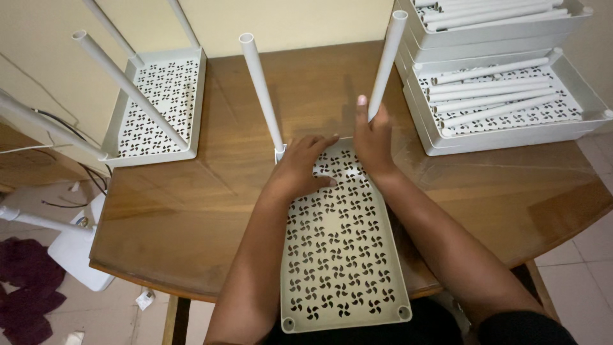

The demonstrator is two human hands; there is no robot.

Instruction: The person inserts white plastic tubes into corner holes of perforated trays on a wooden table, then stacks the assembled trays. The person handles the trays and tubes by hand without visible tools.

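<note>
Item 1 – perforated tray [341, 255], off-white plastic, pinwheel cut-outs, lying on the wooden table [191, 211] w/ its near end overhanging the table edge toward the person. Round sockets visible at both near corners.

Item 2 – left hand [303, 167], palm down, fingers spread flat on the tray's far-left part, pressing it; just beside the left pole's foot.

Item 3 – right hand [373, 137], closed around the lower end of the right pole [387, 61], thumb up along the tube – held at the tray's far-right corner. Whether the pole end is seated in the socket: can't tell, hand covers it.

Item 4 – left pole [262, 89], white tube, standing in the tray's far-left corner, leaning slightly left; top end open.

Item 5 – second tray w/ poles [159, 105], same pattern, far-left of table near the wall; several white poles rise from it at a slant toward the camera.

Item 6 – stack of trays [511, 89], far-right of table, approx. three or more nested, loose white tubes lying inside the top ones.

Item 7 – floor lvl, left of table: white plastic piece [73, 252], dark red cloth [25, 287], cables by the wall.
</note>
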